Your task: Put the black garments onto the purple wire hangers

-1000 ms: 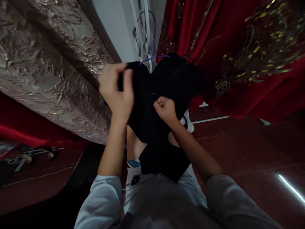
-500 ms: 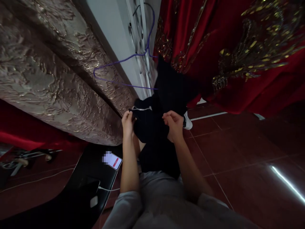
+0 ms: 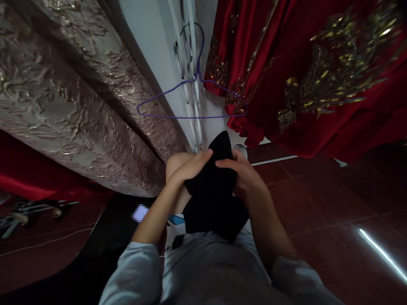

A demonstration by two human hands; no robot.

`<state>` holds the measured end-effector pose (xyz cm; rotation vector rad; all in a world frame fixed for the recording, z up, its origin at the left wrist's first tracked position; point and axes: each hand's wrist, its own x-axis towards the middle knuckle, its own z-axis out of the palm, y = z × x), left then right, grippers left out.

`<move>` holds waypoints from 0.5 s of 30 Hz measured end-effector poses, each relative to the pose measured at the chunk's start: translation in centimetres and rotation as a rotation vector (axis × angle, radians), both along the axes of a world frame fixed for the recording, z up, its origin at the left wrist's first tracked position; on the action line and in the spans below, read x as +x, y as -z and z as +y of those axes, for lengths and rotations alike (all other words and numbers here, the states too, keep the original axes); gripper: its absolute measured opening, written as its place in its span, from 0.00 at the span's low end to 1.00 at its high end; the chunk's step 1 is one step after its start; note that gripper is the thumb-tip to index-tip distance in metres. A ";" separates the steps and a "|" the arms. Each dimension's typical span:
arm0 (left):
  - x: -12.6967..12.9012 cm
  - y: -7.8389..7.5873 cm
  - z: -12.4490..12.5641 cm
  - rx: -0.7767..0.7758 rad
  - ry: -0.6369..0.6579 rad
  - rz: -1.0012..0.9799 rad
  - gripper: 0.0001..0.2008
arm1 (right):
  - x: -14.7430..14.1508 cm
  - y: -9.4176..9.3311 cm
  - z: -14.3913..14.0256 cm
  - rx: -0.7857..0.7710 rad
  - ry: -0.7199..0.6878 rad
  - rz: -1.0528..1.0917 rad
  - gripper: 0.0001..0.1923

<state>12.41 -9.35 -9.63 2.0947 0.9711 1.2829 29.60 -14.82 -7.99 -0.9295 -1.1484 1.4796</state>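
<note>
Both hands (image 3: 219,169) seemingly around black garment (image 3: 216,199)

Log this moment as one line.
left hand: gripping black garment | right hand: gripping same garment | purple hanger: bare, hanging above | red embroidered dress: right

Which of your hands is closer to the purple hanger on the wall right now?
Left, narrowly. The left hand sits below the purple hanger, under its middle, on the black garment. The right hand is lower, under the hanger's right end. Neither touches it.
</note>
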 end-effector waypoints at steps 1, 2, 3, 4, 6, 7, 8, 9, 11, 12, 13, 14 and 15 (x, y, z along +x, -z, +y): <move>-0.8 0.7 0.2 -0.020 0.072 0.080 0.21 | 0.8 -1.1 0.2 0.072 -0.037 -0.072 0.12; -1.8 1.1 0.4 -0.043 0.166 0.196 0.20 | 1.6 -2.2 0.6 0.179 -0.047 -0.163 0.09; -3.0 1.3 0.7 -0.067 0.238 0.323 0.18 | 2.2 -3.2 1.2 0.306 -0.021 -0.258 0.07; -4.3 1.2 1.1 -0.083 0.236 0.423 0.16 | 2.6 -4.1 2.0 0.435 0.044 -0.339 0.05; -7.0 0.3 2.0 -0.089 0.102 0.536 0.14 | 2.7 -5.2 4.5 0.630 0.232 -0.417 0.04; -8.3 -0.4 2.4 -0.082 0.009 0.537 0.13 | 2.4 -5.2 6.1 0.684 0.319 -0.410 0.03; -9.4 -1.2 2.7 -0.079 -0.065 0.531 0.13 | 1.8 -4.8 8.0 0.706 0.378 -0.384 0.01; -10.4 -1.9 2.9 -0.080 -0.115 0.527 0.13 | 1.0 -4.1 9.9 0.710 0.411 -0.359 0.03; -11.7 -3.0 2.9 -0.089 -0.156 0.543 0.14 | -0.8 -2.0 13.6 0.698 0.408 -0.315 0.05; -12.2 -3.2 2.8 -0.094 -0.158 0.556 0.15 | -1.6 -0.8 15.1 0.657 0.381 -0.313 0.06; -12.7 -3.2 2.6 -0.098 -0.151 0.570 0.15 | -2.3 0.4 16.3 0.599 0.358 -0.332 0.08; -13.2 -2.9 2.3 -0.106 -0.133 0.589 0.14 | -2.6 1.5 17.0 0.553 0.343 -0.352 0.10; -13.7 -2.4 2.1 -0.120 -0.111 0.615 0.13 | -2.7 2.4 17.3 0.521 0.331 -0.374 0.11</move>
